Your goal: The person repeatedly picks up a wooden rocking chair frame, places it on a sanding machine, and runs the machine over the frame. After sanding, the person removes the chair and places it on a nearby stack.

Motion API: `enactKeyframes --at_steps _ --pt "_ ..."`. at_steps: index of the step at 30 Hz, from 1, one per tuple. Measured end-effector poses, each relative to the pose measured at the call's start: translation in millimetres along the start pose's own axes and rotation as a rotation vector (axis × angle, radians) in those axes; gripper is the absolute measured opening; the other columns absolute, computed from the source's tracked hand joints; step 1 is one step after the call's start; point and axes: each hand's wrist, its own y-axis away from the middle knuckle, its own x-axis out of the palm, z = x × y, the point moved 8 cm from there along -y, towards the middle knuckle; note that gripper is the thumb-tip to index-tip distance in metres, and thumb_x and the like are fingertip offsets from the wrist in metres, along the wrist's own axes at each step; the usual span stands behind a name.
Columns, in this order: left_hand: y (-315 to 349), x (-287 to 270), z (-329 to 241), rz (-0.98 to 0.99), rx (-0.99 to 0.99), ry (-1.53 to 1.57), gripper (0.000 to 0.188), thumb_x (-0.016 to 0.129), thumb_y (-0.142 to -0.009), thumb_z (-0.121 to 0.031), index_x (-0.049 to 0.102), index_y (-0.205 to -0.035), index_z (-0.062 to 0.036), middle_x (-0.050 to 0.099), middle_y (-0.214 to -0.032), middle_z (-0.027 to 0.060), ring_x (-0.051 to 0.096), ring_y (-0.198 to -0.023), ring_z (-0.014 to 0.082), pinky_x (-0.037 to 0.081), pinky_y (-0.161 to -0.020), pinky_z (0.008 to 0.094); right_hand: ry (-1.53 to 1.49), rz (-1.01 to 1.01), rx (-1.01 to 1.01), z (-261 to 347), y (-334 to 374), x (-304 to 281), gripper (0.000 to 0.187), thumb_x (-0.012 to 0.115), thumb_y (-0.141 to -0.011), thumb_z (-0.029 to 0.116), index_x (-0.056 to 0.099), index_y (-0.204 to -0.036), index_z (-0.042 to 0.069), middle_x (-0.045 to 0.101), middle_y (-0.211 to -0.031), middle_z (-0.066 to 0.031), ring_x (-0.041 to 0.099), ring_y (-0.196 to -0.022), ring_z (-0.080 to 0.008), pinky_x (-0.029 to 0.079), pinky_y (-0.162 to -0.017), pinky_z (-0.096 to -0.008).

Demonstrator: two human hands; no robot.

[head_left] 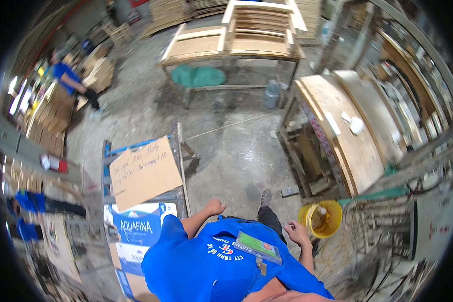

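My left hand (215, 207) is closed like a fist in front of my blue shirt, with nothing visible in it. It is nearest to a cart on the left, where a brown cardboard sheet (146, 173) with handwriting lies. Blue and white cartons (136, 226) stand beside my left arm. My right hand (298, 233) hangs low at my other side, its fingers loosely bent and apart. Close by it, a yellow bucket (332, 217) stands on the floor with something murky inside; the hand appears apart from its rim.
Ahead is a table (236, 59) bearing wooden frames, a green bundle (199, 75) beneath it and a grey bin (272, 94) by its leg. A workbench (355, 146) with pale boards flanks the right. Hoses (362, 229) lie behind the bucket. People in blue (68, 78) are at left.
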Motion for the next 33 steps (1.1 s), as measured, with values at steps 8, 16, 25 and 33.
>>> enactKeyframes --at_steps 8,16,25,33 --pt "2.5 15.3 15.8 -0.018 -0.322 0.232 0.058 0.053 -0.094 -0.055 0.079 -0.1 -0.0038 0.074 -0.103 0.0248 0.07 -0.097 0.0474 0.054 -0.087 0.0563 -0.048 -0.022 -0.11 -23.4 -139.1 -65.4 0.03 0.07 -0.096 0.025 0.068 -0.112 0.0 0.073 -0.091 -0.0095 0.068 -0.081 -0.0186 0.056 -0.076 -0.0337" --pt "-34.7 -35.7 10.8 -0.356 -0.506 0.589 0.05 0.054 -0.096 -0.046 0.075 -0.111 -0.0039 0.07 -0.118 0.0269 0.066 -0.11 0.0469 0.052 -0.094 0.0554 0.078 0.306 -0.236 55.8 -245.3 -76.9 0.027 0.069 -0.096 0.024 0.069 -0.107 0.0 0.072 -0.088 -0.0078 0.066 -0.079 -0.0151 0.053 -0.073 -0.0318" --pt "0.6 -15.6 2.7 -0.302 -0.468 0.034 0.035 0.052 -0.1 -0.032 0.075 -0.106 -0.0059 0.073 -0.106 0.0231 0.072 -0.095 0.0364 0.055 -0.085 0.0518 0.492 0.31 -0.626 232.4 -358.5 -89.7 0.034 0.068 -0.094 0.033 0.071 -0.11 0.004 0.075 -0.106 -0.0176 0.072 -0.098 -0.0298 0.056 -0.086 -0.0403" --pt "-17.6 22.6 66.4 0.045 -0.59 0.447 0.035 0.055 -0.099 -0.033 0.074 -0.102 -0.0042 0.071 -0.096 0.0178 0.067 -0.085 0.0289 0.052 -0.075 0.046 0.414 0.295 -0.526 310.0 -391.0 -28.9 0.042 0.069 -0.094 0.041 0.07 -0.119 0.007 0.075 -0.11 -0.0184 0.072 -0.104 -0.0324 0.056 -0.091 -0.0411"
